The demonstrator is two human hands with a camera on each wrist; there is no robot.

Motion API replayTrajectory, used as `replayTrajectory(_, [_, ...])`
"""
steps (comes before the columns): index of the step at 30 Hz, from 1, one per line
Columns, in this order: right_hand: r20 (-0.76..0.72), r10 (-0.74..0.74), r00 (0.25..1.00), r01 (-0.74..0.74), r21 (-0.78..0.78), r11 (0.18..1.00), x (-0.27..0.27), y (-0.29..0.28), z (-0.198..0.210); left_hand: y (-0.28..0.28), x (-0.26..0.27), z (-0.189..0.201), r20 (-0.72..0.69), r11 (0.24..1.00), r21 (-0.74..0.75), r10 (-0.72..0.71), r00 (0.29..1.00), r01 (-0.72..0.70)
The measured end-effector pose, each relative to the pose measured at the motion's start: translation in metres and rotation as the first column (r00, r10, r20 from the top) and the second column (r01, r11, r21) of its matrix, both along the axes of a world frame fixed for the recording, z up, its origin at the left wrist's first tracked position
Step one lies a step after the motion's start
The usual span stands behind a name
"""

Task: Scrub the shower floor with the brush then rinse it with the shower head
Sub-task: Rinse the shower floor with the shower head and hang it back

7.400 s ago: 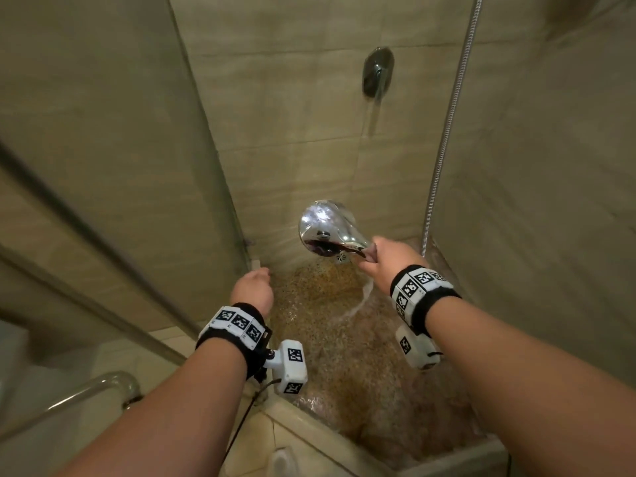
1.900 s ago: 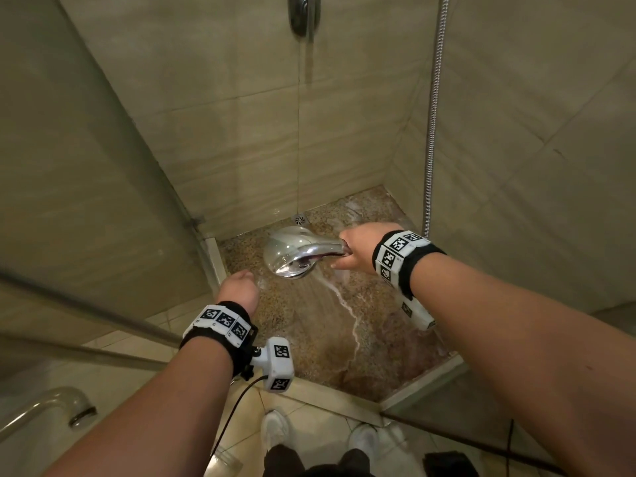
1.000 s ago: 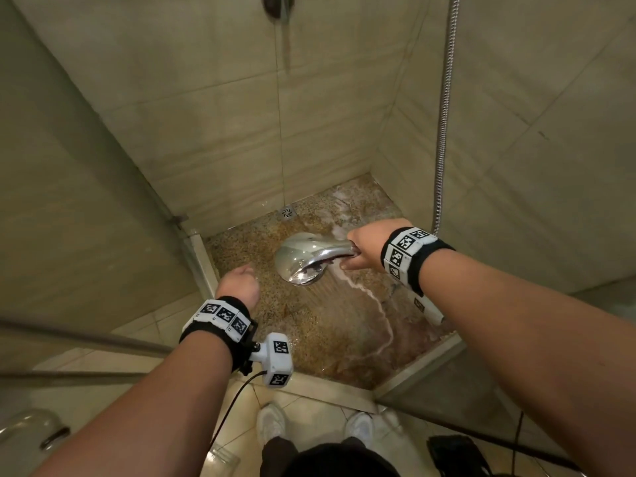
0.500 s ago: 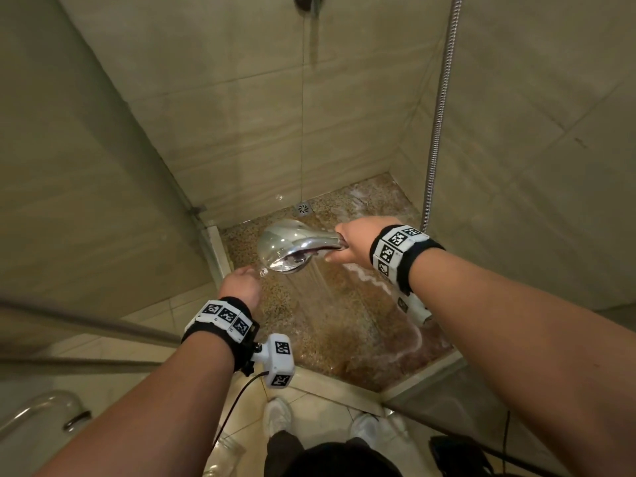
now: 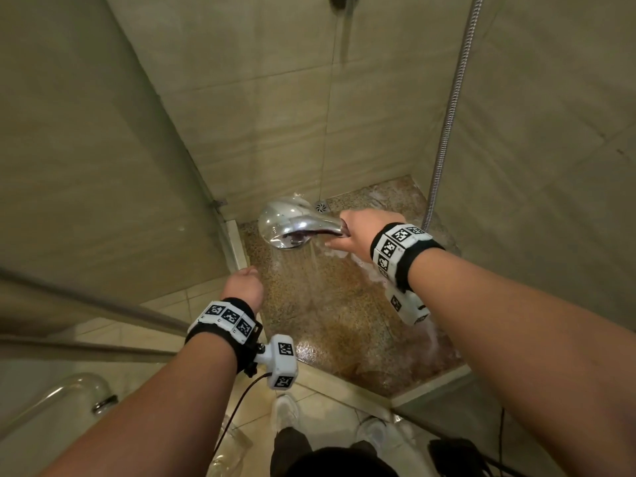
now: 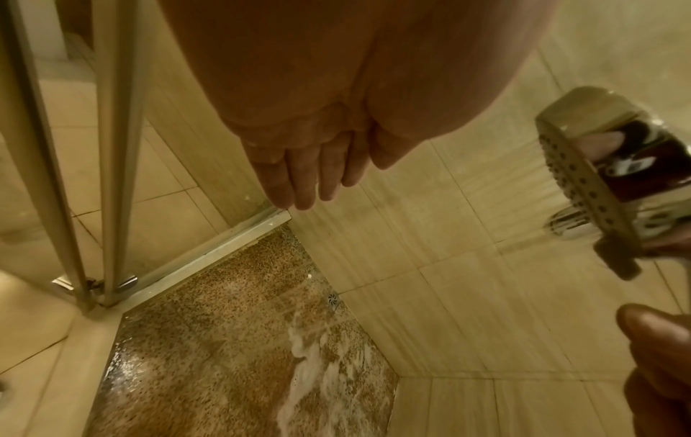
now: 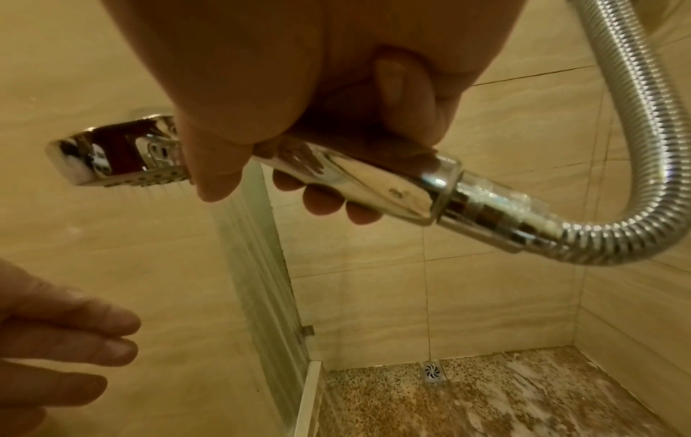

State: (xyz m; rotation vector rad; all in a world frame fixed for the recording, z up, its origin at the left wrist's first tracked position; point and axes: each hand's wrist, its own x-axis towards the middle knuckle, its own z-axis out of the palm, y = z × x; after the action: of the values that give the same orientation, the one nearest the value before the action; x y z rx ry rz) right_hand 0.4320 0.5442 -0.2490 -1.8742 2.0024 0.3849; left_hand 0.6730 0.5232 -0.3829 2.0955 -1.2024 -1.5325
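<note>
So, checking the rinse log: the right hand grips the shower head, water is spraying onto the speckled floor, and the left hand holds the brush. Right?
Not quite. The left hand holds nothing, fingers relaxed, as the left wrist view shows. The right hand does have its grip on the spraying shower head above the speckled floor.

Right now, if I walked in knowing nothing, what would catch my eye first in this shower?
The shiny chrome shower head, gripped by the right hand and spraying water down over the speckled brown shower floor. White foam streaks that wet floor, with the small drain at the back wall. The left hand hangs open near the glass door's edge, holding nothing.
</note>
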Motion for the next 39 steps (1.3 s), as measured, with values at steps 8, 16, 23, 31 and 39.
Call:
replayTrajectory(8, [0.013,-0.039,0.999,0.039,-0.017,0.999,0.000,-0.004,-0.002,-0.007,0.006,-0.012,-0.043,0.997,0.007,0.076,0.996,-0.075])
replayTrajectory(16, [-0.076,-0.016,0.997,0.021,0.068,0.998,-0.006,0.008,0.000,0.001,-0.006,0.014,-0.117,0.996,0.000,0.093,0.989,-0.093])
replayTrajectory(23, [-0.128,0.013,0.992,0.003,0.128,0.992,-0.016,0.019,-0.001,0.010,-0.028,0.062,-0.149,0.988,-0.154,-0.020,0.989,-0.004])
replayTrajectory(31, [-0.177,0.014,0.984,0.007,0.120,0.993,-0.034,0.035,-0.005,0.015,-0.066,0.087,-0.161,0.942,-0.288,-0.222,0.962,0.169])
replayTrajectory(39, [-0.192,-0.009,0.981,0.037,0.142,0.989,-0.056,0.055,0.000,0.025,-0.099,0.089,-0.169,0.911,-0.308,-0.337,0.926,0.275])
